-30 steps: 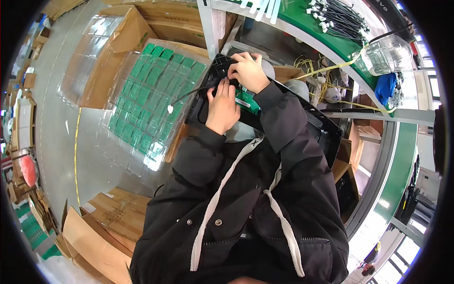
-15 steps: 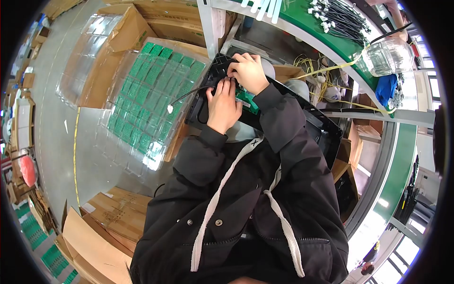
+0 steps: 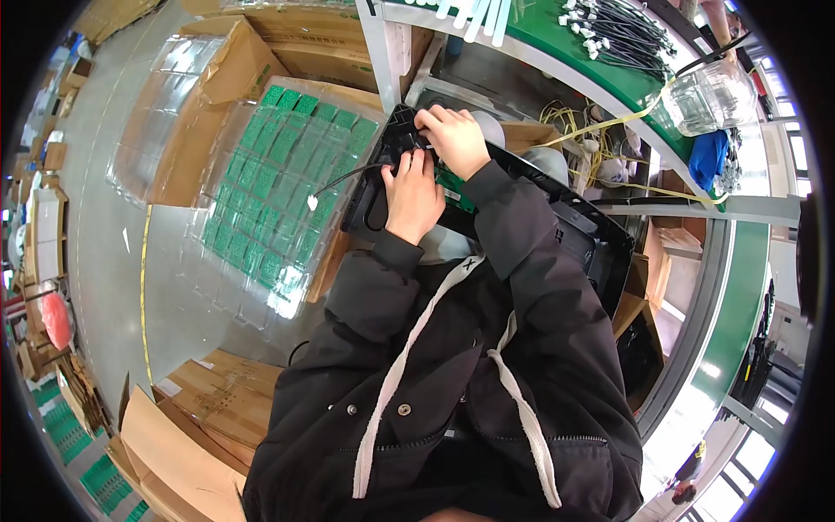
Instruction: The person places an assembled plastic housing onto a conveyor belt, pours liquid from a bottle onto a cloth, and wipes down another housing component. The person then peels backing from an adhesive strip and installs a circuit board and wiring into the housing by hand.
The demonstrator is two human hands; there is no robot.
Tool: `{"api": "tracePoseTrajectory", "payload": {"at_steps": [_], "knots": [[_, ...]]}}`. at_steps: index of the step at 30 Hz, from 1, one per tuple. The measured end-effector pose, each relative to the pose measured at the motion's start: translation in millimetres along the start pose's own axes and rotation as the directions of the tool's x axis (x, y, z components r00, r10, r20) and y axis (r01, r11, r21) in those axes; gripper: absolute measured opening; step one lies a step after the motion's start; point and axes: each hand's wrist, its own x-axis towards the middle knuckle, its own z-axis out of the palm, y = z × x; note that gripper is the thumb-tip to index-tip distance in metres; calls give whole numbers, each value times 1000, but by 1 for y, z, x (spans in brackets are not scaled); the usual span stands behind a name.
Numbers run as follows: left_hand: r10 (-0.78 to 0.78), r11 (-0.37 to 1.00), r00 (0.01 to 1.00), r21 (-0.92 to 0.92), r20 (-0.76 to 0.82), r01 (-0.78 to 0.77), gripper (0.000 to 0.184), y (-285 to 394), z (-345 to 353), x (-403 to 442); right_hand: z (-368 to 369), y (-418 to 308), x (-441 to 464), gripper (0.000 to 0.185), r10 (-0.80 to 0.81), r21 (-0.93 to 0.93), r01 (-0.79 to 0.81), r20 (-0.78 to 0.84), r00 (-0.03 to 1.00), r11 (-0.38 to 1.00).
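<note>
A long black plastic housing (image 3: 591,228) lies tilted across my lap, its far left end under both hands. Inside it, a green circuit board (image 3: 456,188) shows partly between my wrists. My left hand (image 3: 414,200) has its fingers bent together over a black cable (image 3: 352,174), which comes out to the left and ends in a white connector (image 3: 313,202). Just above and to the right, my right hand (image 3: 457,143) is closed, its fingertips curled down at the housing's end near the left fingertips. What those right fingertips pinch is hidden.
Clear trays of green circuit boards (image 3: 283,178) stand to the left, beside an open carton (image 3: 239,70). A green workbench (image 3: 535,26) at upper right carries black cables (image 3: 622,28) and a clear jar (image 3: 713,97). Cardboard boxes (image 3: 222,391) sit at lower left.
My right fingers have shifted slightly left and loosened a little from their tight bunch. The left hand stays at nearly the same place on the housing.
</note>
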Motion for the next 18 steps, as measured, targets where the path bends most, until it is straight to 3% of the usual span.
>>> {"api": "tracePoseTrajectory", "payload": {"at_steps": [3,4,8,12,18], "knots": [[22,1000,999,13,-30,-21,52,-1,2,-1,-14,-6,6,31,250,118,-263,112,962,958],[20,1000,999,12,-34,-20,52,-1,2,-1,-10,-3,8,42,287,116,-305,152,946,945],[5,1000,1000,13,-19,-5,51,3,0,-3,-13,1,29,55,381,-102,-373,403,832,922],[-28,1000,1000,-4,-6,28,51,4,0,-2,-4,1,26,33,325,-58,-323,297,898,945],[-4,1000,999,-6,-39,4,47,4,1,-2,-10,0,21,33,353,-55,-351,243,903,935]]}}
